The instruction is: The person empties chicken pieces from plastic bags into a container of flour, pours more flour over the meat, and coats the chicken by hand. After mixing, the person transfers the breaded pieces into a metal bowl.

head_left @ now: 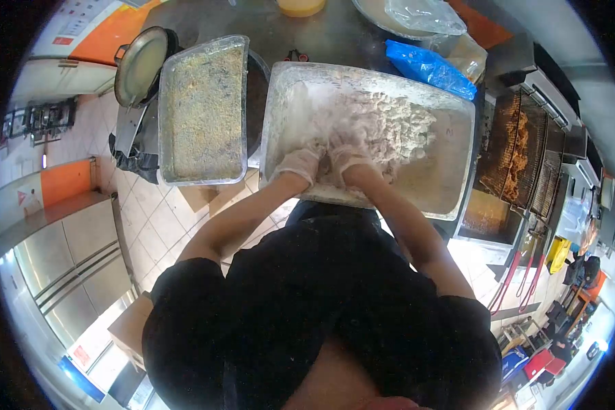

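A large rectangular tub [451, 171] in front of me holds white flour [304, 113] and a heap of lumpy flour-coated pieces [400, 126]. Both my hands wear thin translucent gloves and are down in the flour at the tub's near side. My left hand [301, 164] is at the left, close beside my right hand [348, 158]. The fingers of both are buried in flour and smeared by motion, so their grip is hidden. The coated pieces lie just beyond and to the right of my right hand.
Left of the tub stands a clear bin [205, 113] with yellowish crumbs, beside a round pan [142, 67]. A blue plastic bag [430, 68] lies at the back right. Fryer baskets [516, 147] with browned food are at the right. A yellow container [301, 7] sits at the back.
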